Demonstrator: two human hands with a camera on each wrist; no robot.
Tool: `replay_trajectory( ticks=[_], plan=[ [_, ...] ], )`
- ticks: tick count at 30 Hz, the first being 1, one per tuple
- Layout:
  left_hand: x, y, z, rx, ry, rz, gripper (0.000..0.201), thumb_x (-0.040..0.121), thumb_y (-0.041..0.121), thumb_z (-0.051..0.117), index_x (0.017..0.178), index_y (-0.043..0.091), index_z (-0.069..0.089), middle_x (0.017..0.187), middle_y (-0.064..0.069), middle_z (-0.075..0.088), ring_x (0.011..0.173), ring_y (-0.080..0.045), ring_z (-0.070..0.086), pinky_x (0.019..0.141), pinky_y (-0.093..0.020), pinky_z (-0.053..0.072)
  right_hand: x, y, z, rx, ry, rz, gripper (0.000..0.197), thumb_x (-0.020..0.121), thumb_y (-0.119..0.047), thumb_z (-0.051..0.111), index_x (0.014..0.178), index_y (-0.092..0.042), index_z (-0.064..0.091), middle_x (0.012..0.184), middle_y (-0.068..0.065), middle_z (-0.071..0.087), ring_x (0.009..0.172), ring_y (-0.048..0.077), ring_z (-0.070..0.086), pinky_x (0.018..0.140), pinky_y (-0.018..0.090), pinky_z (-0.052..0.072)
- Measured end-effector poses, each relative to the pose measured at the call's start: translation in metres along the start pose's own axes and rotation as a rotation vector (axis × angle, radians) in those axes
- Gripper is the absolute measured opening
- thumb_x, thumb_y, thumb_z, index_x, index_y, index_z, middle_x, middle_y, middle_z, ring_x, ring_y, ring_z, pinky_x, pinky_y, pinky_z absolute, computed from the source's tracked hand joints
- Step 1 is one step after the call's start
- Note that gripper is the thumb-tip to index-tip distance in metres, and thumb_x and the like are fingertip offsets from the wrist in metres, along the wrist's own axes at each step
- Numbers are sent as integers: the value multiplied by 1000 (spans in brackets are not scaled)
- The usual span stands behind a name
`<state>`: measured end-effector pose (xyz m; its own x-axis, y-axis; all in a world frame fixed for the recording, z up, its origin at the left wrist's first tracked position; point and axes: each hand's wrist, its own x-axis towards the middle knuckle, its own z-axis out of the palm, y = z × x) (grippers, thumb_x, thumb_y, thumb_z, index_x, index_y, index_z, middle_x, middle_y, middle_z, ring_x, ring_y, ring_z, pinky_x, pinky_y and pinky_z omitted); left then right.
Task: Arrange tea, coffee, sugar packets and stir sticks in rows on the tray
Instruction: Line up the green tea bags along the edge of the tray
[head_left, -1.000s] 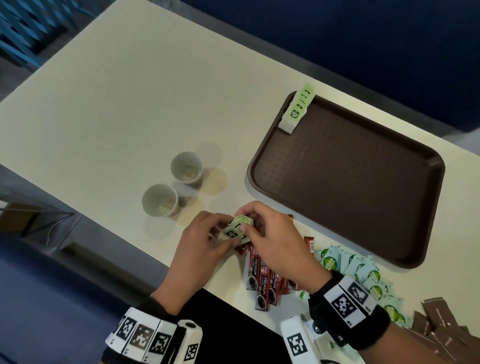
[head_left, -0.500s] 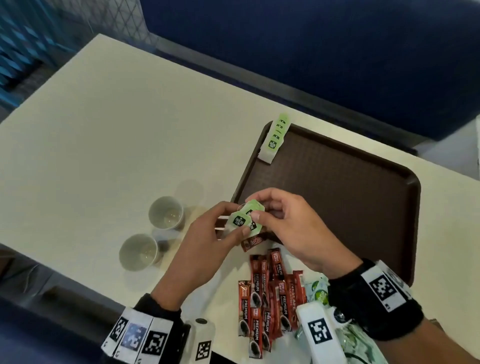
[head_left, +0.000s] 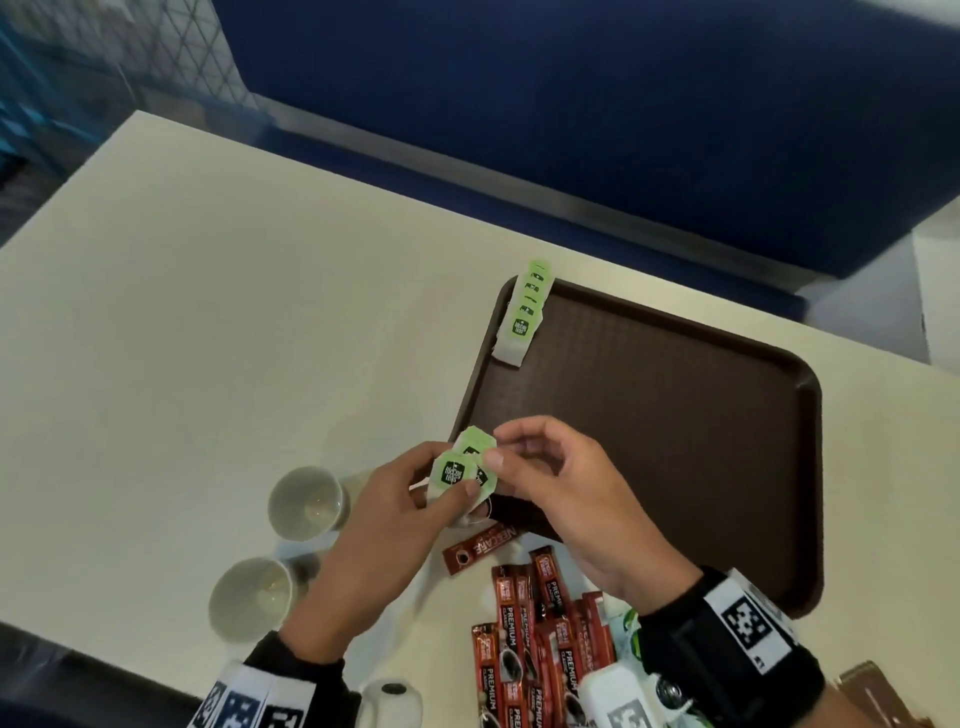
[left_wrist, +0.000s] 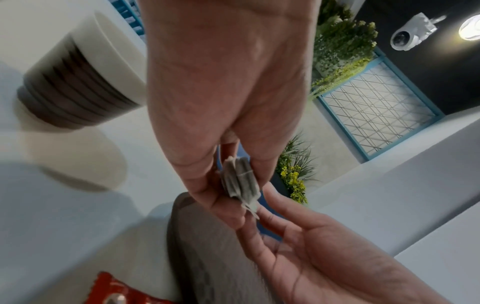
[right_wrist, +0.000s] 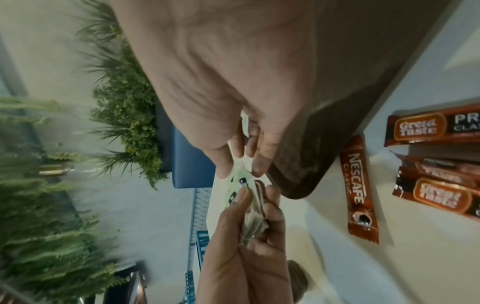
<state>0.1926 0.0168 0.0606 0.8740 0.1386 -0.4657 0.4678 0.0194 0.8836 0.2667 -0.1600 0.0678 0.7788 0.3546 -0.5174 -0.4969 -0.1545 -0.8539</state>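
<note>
Nearest to the person, just in front of the brown tray (head_left: 779, 597), the red coffee sticks (head_left: 535, 639) are lying in a messy pile on the table (head_left: 208, 312), waiting for their turn. I am counting about eight, but they overlap, so I cannot be sure. One more, the Nescafe stick (head_left: 480, 548), is lying alone between the pile and the tray's near corner.

Just left of that corner, the left hand (head_left: 379, 540) is holding a small bunch of tea bags (head_left: 462, 467) with its thumb and fingers curled around it. It is keeping them stacked so they do not scatter. The right hand (head_left: 566, 499) is pinching the green tag of one bag with thumb and finger, I think to pull it free and lay it down. At least three tags are showing.

Left of the tray, two paper cups (head_left: 280, 551) are standing side by side.

At the tray's far left corner, a row of tea bags (head_left: 524, 312) is leaning on the rim, overlapping like tiles so the row stays neat. About five are there.
</note>
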Motion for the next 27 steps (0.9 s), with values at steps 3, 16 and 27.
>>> replay_trajectory(
  ticks=[3, 16, 27],
  plan=[
    [10, 4, 5, -72, 42, 14, 16, 102, 20, 72, 117, 22, 77, 108, 2, 82, 98, -19, 80, 89, -35, 64, 1, -3, -1, 43, 39, 4, 23, 91, -22, 82, 113, -17, 75, 107, 5, 78, 100, 19, 77, 88, 30, 62],
    [55, 29, 8, -403, 45, -88, 23, 103, 4, 65, 122, 12, 73, 114, -11, 82, 107, -30, 79, 99, -48, 61, 36, -38, -7, -7, 128, -96, 14, 97, -12, 75, 110, -18, 76, 102, 5, 78, 97, 20, 75, 83, 27, 62],
    [74, 40, 18, -334, 134, -60, 24, 99, 12, 72, 122, 18, 75, 115, -2, 82, 106, -26, 80, 101, -52, 61, 60, -52, -30, -127, 99, -101, 4, 98, -21, 76, 102, -20, 76, 102, 2, 77, 97, 19, 73, 81, 27, 60]
  ],
)
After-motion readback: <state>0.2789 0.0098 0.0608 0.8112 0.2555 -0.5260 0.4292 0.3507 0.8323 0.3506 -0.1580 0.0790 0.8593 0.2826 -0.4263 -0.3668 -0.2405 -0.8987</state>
